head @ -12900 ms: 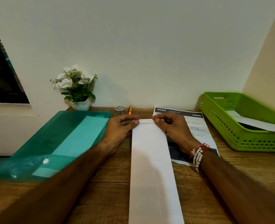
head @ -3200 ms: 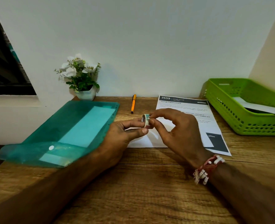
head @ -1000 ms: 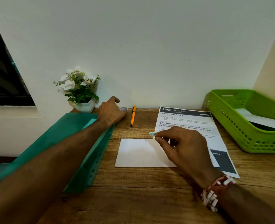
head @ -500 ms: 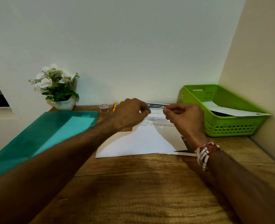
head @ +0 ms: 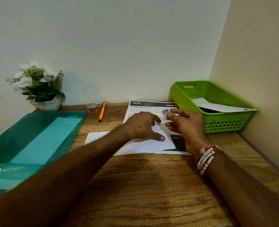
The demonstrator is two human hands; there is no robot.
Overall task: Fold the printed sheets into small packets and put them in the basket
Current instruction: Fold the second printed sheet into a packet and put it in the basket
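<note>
Nearest: table (head: 143,194), wood-look top with coarse lengthwise grain and one dark crack line running across it. Both forearms reach in from the lower edge.

Right wrist: bracelet (head: 206,158) of small round white beads in several rows, with a reddish thread band.

Left side: plastic folder (head: 33,141), translucent teal, glossy, flat, with a round white snap on its near flap. A paler rectangle shows through it.

Centre: folded packet (head: 145,146), plain white paper, a flat rectangle with crisp edges, lying partly over the printed sheet (head: 145,106). That sheet is flat on the table, with a dark header band, lines of text and a dark block at its near right corner.

Left hand (head: 142,126): palm down on the folded packet, thumb tip pressed flat to the paper; fingers extended, gripping nothing.

Right hand (head: 188,126): raised just above the printed sheet, thumb and forefinger pinching a tape strip (head: 165,112), small, thin and greenish. The other fingers are loosely curled.

Farther back: tape roll (head: 92,107), a small ring standing on edge just beside a pen (head: 102,111) with a slim orange barrel. Back left, a white pot (head: 48,104) with white flowers and green leaves.

Back right corner: basket (head: 225,125), lime-green plastic, rectangular, with slotted walls. A white sheet (head: 217,107) lies inside it, its corner resting over the right rim.
</note>
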